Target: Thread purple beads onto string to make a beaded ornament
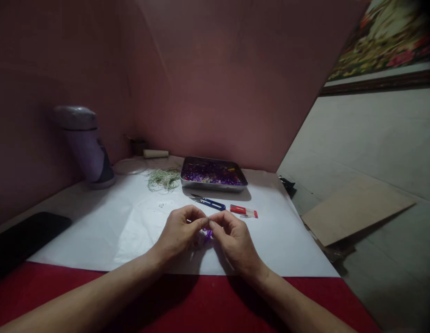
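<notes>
My left hand (182, 229) and my right hand (235, 236) meet over the white sheet, thumbs and forefingers pinched tip to tip. Purple and clear beadwork (208, 233) shows just below the fingertips, partly hidden by the hands; the tiny part in the pinch is too small to make out. Beyond the hands lie blue thread snips (211, 202) and, to their right, a small red-and-clear case (243, 211). A metal tray (215, 187) of purple beads stands behind them, with a tangle of pale green thread (163, 179) at its left.
A white sheet (284, 231) covers the red tabletop (187, 303). At the back left stand a lilac tumbler (84, 148) and a pale roll (155, 153). Few tiny beads (162, 205) lie left of the snips. A dark flat object (30, 236) sits at the left edge, cardboard (357, 208) at right.
</notes>
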The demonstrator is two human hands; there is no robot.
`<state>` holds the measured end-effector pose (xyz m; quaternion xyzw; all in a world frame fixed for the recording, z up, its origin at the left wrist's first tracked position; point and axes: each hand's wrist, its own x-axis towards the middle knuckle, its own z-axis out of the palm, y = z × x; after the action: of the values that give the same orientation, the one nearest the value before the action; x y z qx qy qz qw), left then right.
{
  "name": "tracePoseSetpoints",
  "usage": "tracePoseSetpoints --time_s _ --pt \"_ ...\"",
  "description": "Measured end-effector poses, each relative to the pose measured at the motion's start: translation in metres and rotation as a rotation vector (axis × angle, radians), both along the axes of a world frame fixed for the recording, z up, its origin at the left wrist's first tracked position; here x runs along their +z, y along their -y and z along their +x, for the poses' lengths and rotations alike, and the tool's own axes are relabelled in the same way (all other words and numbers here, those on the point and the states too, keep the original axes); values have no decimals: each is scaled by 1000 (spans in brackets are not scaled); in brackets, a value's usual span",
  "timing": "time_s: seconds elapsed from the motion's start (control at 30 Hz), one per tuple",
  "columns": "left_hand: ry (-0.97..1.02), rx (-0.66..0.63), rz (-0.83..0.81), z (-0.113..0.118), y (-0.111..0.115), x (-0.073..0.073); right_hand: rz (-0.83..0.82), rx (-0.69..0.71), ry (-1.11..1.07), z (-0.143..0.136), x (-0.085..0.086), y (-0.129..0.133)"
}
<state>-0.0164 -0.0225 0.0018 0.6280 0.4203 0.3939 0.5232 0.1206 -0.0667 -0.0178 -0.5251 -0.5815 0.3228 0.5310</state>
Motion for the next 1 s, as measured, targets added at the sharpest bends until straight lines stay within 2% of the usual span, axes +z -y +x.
tracePoseSetpoints --time_s 0.13,0.37,0.63,0.77,0.93,1.0 --pt "-11 -17 -33 1 1 1 -35 -5 -89 0 0 -2" --pt "-34 -4 -1 -1 3 3 -82 1 -164 -1 6 -2" --pt "-28 -29 -2 1 4 -2 -99 -25 -228 0 8 -2" --pt "-47 -41 7 0 3 0 -91 -18 -228 1 5 -4" --pt "-45 -27 92 -1 1 4 -96 4 -212 1 3 -4" --pt "-45 -53 69 -1 1 4 -98 9 -194 0 3 -3"
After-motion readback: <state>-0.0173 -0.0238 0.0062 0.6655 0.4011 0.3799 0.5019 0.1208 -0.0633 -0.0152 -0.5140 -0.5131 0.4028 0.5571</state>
